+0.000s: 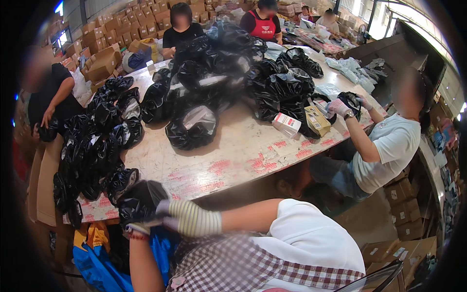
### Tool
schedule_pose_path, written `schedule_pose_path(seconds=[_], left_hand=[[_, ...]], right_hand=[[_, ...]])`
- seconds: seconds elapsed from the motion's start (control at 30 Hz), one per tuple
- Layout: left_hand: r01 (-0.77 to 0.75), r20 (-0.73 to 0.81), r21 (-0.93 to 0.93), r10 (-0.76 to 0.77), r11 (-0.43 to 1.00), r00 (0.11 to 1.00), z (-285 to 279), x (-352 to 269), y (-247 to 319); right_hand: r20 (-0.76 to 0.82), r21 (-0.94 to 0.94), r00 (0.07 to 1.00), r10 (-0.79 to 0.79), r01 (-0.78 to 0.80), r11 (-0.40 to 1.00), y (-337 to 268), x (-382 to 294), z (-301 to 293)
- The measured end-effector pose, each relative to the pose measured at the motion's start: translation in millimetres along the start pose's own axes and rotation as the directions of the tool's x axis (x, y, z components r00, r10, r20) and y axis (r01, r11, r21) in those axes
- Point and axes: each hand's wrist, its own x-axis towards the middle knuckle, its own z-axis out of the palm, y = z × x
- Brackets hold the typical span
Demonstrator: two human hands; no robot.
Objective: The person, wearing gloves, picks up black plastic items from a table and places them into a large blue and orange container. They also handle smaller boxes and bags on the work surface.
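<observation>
At the table's near left corner, a black plastic bag [144,197] is held between my two gloved hands. My right hand [189,219], in a yellow-and-white striped knit glove, has its fingers on the bag's right side. My left hand [140,228] grips the bag from below. Only its glove cuff and edge show above a red bracelet; the bag covers the rest. What the bag contains is hidden. Just left of it, another black bag [124,184] rests on the tabletop.
Black bags [91,146] lie heaped along the left table edge; a larger heap [208,73] fills the middle of the worn table [189,168]. At right, a co-worker [386,146] handles a black bag beside boxed items [315,120]. A blue-and-orange sack [98,259] hangs below the table edge.
</observation>
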Motion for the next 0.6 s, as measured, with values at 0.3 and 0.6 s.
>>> schedule_pose_path(seconds=[0.3,0.6], left_hand=[[-0.233,-0.291,-0.018,0.218,0.972,0.932,-205.1,46.8,141.4],[0.04,-0.258,-0.252,-0.107,0.967,0.96,-101.4,64.7,69.9]], right_hand=[[-0.424,-0.143,0.882,-0.205,0.158,0.977,-72.1,63.2,-170.8],[-0.823,-0.546,0.136,-0.552,-0.456,0.702,-118.9,57.5,-535.3]])
